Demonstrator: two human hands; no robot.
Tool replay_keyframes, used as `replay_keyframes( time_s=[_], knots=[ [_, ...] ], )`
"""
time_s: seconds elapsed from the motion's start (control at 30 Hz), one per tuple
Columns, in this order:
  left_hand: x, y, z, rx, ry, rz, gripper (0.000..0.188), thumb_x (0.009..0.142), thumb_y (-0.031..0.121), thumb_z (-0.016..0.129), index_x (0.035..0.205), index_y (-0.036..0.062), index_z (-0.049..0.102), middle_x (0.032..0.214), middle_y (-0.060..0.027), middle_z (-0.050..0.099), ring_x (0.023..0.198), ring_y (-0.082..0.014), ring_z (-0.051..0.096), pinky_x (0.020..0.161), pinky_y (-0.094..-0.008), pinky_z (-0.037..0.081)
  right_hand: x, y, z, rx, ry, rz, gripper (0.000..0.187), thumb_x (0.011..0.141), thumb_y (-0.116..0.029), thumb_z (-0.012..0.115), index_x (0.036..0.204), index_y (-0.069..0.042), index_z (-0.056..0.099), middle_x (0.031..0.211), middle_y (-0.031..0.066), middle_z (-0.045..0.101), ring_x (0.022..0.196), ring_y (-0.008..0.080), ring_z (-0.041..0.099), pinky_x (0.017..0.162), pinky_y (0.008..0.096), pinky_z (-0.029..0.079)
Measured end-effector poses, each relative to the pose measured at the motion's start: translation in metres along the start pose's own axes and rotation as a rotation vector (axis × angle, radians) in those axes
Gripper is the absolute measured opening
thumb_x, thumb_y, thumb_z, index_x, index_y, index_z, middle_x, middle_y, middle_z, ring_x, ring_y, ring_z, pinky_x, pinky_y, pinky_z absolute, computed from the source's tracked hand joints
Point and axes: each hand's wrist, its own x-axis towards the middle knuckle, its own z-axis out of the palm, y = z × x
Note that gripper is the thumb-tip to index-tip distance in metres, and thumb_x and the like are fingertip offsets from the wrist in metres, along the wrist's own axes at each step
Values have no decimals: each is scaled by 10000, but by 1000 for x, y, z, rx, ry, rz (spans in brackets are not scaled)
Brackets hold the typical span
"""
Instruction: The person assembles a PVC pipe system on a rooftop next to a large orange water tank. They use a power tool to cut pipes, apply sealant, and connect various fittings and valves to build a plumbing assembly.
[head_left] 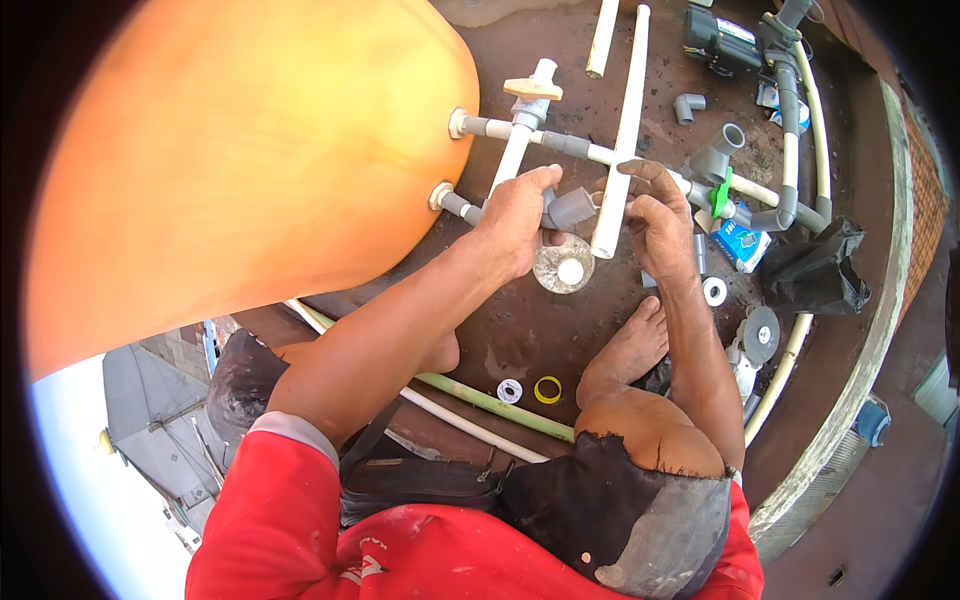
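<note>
In the head view, a dark brown, stained floor surface (520, 330) is shown, bordered at the right by a rough, weathered ledge (868, 375). The upper left is filled by a smooth, rounded orange tank (270, 170), from which two runs of plastic pipe are led.

Near the centre of the frame, a smooth tubular grey fitting (573, 208) is clamped between the thumb and fingers of the left hand (515, 222), its round mouth turned rightward. Just to its right, a long, straight white pipe (630, 100) is seen slanting down from the top. The fingers of the right hand (660, 222) are bent around its lower part; whether the pipe is gripped cannot be told.

Below the fitting, a round, crusted disc-like object (563, 264) with a pale centre is seen. A glossy yellow ring (547, 390) and a white roll (510, 391) are laid at lower centre. At right, a crumpled black plastic bag (818, 268) is placed above a flat, round grey disc (760, 335).
</note>
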Motion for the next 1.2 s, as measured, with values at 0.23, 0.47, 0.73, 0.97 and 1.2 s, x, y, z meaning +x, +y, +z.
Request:
replay_keyframes(
  time_s=[0.23, 0.47, 0.73, 0.97, 1.2],
  knots=[
    [-71, -57, -21, 9, -97, 31, 431, 1143, 241, 631, 1389, -67, 458, 1286, -167, 613, 1128, -281, 699, 948, -482, 642, 22, 3, 28, 146, 258, 314, 377, 1129, -396, 650, 1173, -24, 605, 787, 60, 644, 595, 191, 625, 538, 376, 550],
    [-77, -75, -21, -105, -204, -33, 503, 1151, 242, 618, 1470, -98, 429, 1380, -208, 599, 1173, -305, 698, 1050, -483, 619, 12, 2, 43, 135, 247, 321, 336, 1144, -373, 622, 1171, -42, 566, 757, 33, 604, 569, 175, 610, 534, 373, 549],
    [-87, -81, -29, -298, -286, -97, 269, 1091, 91, 694, 1275, -5, 522, 1289, -185, 648, 1161, -299, 713, 1091, -511, 611, 8, -1, 50, -51, 280, 196, 347, 1143, -368, 616, 1166, -24, 570, 764, 43, 611, 543, 165, 618, 490, 332, 536],
    [-98, -93, -16, -158, -154, 211, 424, 1057, 54, 738, 1334, -21, 425, 1294, -178, 606, 1159, -272, 715, 1070, -516, 660, 2, -30, 77, -358, 333, 70, 380, 1152, -359, 592, 1127, 18, 553, 743, 78, 635, 542, 157, 645, 483, 330, 520],
    [-102, -56, -25, -440, -383, 112, 337, 1063, 34, 715, 1279, 24, 456, 1247, -161, 650, 1166, -256, 723, 1047, -514, 661, -13, -73, 114, -424, 255, -138, 371, 1161, -349, 583, 1092, 12, 538, 730, 73, 633, 560, 163, 665, 501, 328, 548]
  ],
)
